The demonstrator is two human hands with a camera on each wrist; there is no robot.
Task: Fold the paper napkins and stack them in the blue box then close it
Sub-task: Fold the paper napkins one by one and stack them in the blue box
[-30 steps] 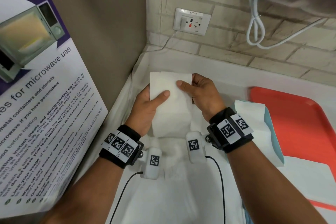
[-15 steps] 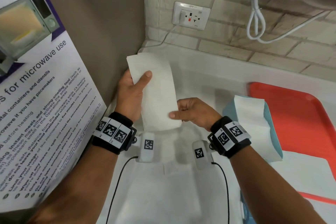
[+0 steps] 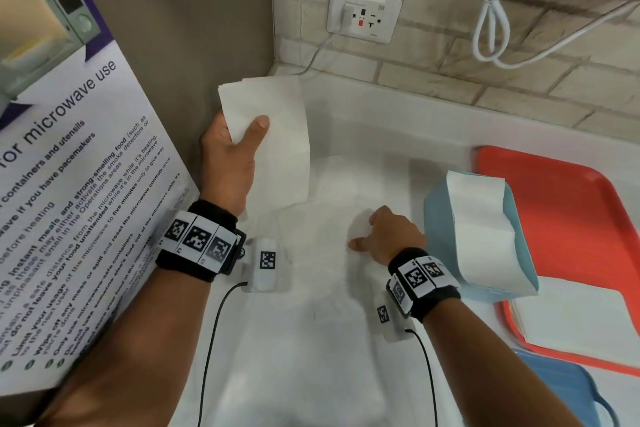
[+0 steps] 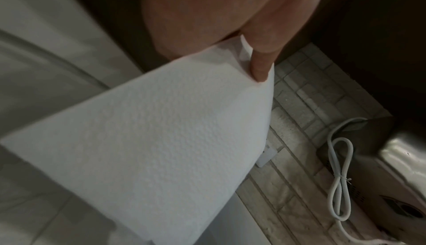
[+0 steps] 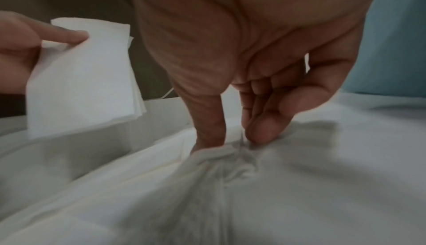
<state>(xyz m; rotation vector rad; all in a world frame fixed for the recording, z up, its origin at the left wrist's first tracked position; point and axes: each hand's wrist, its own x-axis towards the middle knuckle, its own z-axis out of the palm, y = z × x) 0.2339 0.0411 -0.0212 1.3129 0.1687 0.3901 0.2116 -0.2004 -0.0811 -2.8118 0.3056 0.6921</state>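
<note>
white counter [image 3: 398, 121]: flat napkins [image 3: 311, 340] centre, blue box [image 3: 446, 229] beside them at right, red tray [image 3: 571, 211] far right.

Folded napkin [image 3: 273, 121]: plain white, fine embossed dimple texture. Bench [image 3: 381, 121]: white. Box [image 3: 440, 225] right of the napkin: light blue, white napkins inside. Tray [image 3: 571, 204] beyond the box: orange-red. Wrist bands [image 3: 197, 243]: black, with black-and-white square marker tags.
</note>
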